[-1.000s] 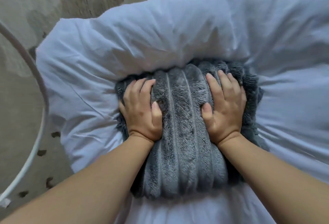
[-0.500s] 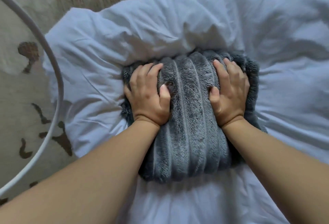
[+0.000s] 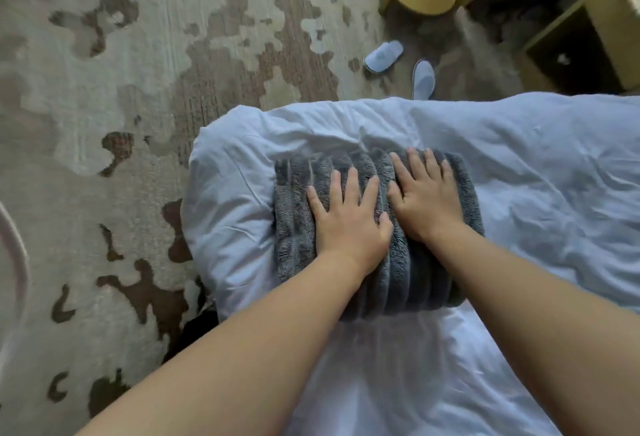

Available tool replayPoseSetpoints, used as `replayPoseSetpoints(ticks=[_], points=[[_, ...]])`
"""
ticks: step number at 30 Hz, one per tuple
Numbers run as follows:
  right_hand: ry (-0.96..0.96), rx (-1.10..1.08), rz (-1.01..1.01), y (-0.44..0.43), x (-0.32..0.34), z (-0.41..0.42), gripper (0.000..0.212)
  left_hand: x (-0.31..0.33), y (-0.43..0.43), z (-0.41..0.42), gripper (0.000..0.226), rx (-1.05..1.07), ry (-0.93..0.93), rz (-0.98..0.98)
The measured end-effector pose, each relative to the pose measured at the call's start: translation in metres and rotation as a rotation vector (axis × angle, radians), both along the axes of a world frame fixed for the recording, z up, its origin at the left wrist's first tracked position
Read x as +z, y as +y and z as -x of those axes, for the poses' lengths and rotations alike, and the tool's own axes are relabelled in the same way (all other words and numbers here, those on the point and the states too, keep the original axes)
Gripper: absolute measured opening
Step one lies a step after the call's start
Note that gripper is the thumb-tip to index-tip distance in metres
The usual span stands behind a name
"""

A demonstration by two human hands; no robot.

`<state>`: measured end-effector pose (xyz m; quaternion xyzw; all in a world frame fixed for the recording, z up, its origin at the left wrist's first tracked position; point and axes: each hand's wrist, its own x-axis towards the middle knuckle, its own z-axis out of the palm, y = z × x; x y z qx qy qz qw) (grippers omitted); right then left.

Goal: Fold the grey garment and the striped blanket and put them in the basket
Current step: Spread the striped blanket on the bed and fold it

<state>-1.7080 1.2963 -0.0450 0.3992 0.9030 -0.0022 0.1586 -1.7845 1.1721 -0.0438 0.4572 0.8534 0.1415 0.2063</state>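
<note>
Striped blanket (image 3: 294,228) lies under left hand (image 3: 349,217), right hand (image 3: 426,200).

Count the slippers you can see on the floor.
2. One slipper lies on the carpet beyond the duvet; the second slipper lies right of it, nearer the duvet's edge. The duvet may hide others.

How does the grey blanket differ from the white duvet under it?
Colour: the striped blanket is dark grey; the duvet is white. Surface: the blanket is plush with raised ribs; the duvet is smooth, creased cloth. State: the blanket is folded into a compact block under the left hand and right hand; the duvet lies spread out. Both are soft fabric.
</note>
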Motion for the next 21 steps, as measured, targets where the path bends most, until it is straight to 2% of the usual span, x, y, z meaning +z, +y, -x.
replayPoseSetpoints(ticks=[5,12,21], points=[[0.037,0.032,0.025,0.004,-0.016,0.007,0.060,-0.032,0.000,0.010,0.065,0.100,0.012,-0.028],[0.132,0.005,0.013,0.014,-0.056,0.017,0.074,-0.069,0.013,0.014,0.064,0.198,0.009,-0.126],[0.265,-0.024,-0.004,0.024,-0.122,0.032,0.067,-0.132,0.035,0.019,0.065,0.247,0.046,-0.234]])
